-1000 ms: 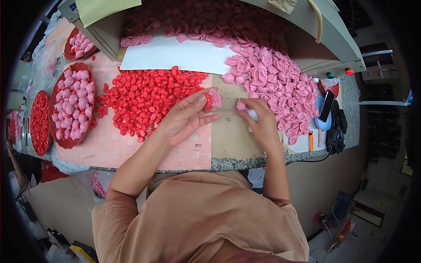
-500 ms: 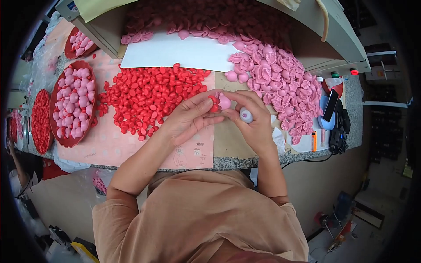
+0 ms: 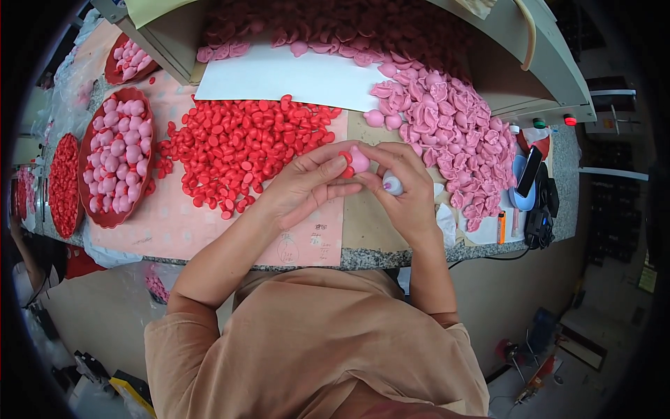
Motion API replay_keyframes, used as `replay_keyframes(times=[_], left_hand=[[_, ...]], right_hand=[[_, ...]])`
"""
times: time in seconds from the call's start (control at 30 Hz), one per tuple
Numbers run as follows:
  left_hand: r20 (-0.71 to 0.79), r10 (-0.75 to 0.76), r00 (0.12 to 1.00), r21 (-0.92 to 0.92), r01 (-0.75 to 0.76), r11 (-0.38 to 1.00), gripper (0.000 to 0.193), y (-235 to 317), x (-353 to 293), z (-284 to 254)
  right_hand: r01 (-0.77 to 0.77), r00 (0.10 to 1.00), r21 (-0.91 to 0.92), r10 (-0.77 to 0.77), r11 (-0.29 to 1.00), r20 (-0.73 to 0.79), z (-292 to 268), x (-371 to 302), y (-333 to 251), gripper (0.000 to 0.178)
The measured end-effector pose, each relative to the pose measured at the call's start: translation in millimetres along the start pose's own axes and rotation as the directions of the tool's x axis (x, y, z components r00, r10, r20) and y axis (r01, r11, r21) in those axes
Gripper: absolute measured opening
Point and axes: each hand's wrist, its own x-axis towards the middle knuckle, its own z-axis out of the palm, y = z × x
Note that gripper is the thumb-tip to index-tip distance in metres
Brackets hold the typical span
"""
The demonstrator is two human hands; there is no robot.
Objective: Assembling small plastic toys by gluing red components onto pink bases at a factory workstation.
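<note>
Since a second ago, my right grip (image 3: 413, 192) has come left to meet my left grip (image 3: 296, 192), bringing a pink, bulb-shaped, plastic-looking piece (image 3: 360, 159) up against a small, glossy red, rounded piece (image 3: 346, 167). My left thumb and fingers pinch the red piece; my right fingertips are closed on the pink one, a small whitish bottle (image 3: 393, 185) tucked below them. Both pieces are over the granite tabletop (image 3: 370, 259), between the red heap (image 3: 244, 153) at left and the pink heap (image 3: 457, 133) at far right.
</note>
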Motion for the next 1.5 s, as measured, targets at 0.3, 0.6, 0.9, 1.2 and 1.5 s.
replay_keyframes(times=[0.3,0.6,0.9,1.2,1.5], left_hand=[[-0.028,0.139,0.99,0.178,-0.131,0.975,0.034,-4.4,-1.4,3.6],[0.006,0.331,0.944,0.479,-0.293,0.827,0.035,-5.1,-8.4,19.2],[0.215,0.445,0.869,0.498,-0.49,0.716,0.028,-3.1,-7.2,9.9],[0.164,0.504,0.848,0.452,-0.519,0.725,0.022,-5.1,-9.3,8.2],[0.107,0.498,0.86,0.021,-0.503,0.864,0.024,-3.8,-10.2,8.1]], right_hand=[[0.159,0.978,-0.136,-0.175,0.978,-0.111,10.2,-4.5,8.0,0.04],[-0.184,0.975,0.345,0.215,0.92,-0.054,15.4,-13.0,7.0,0.044],[-0.071,0.995,0.305,0.088,0.95,-0.042,15.4,-11.8,6.1,0.036],[0.128,0.987,0.114,-0.115,0.985,-0.117,17.4,1.5,-2.3,0.034],[-0.021,0.982,0.877,0.175,0.48,-0.072,57.0,4.9,-2.1,0.024]])
